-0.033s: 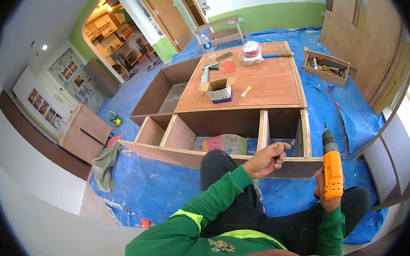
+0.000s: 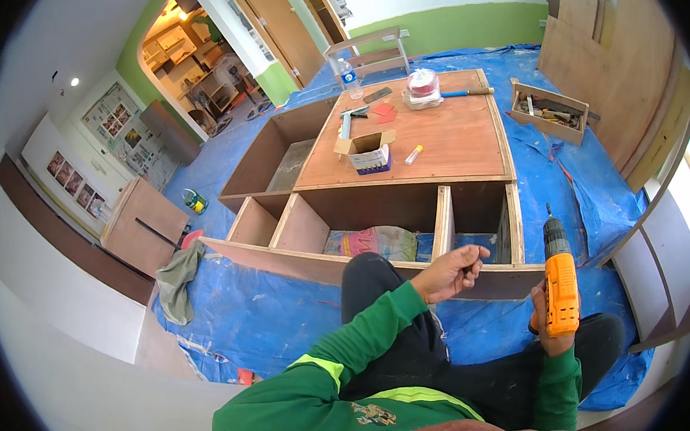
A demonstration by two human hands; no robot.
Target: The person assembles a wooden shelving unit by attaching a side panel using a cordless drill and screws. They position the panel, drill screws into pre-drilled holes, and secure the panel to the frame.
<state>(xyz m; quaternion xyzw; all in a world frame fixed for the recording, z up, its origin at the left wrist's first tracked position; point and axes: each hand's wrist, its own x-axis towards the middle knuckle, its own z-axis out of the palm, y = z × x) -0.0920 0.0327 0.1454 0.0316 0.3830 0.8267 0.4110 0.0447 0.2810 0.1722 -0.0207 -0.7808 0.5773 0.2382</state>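
Observation:
My right hand (image 2: 540,314) grips an orange cordless drill (image 2: 561,293) by its handle, with the bit pointing up and away from me. My left hand (image 2: 450,274) is held over the near edge of a wooden cabinet frame (image 2: 364,273), its fingers curled together in a pinch. Whatever may be between those fingers is too small to make out. The open frame is divided by upright plywood partitions (image 2: 302,224). Inside it lies a pink and pale printed sack (image 2: 378,243). I sit cross-legged against the frame's near side.
A plywood panel (image 2: 428,151) beyond the frame carries an open small carton (image 2: 371,160), a clear bottle (image 2: 349,77), a hammer (image 2: 464,94) and red paper pieces. A wooden toolbox (image 2: 552,120) stands at right on blue sheeting (image 2: 272,315). Boards lean along the right wall.

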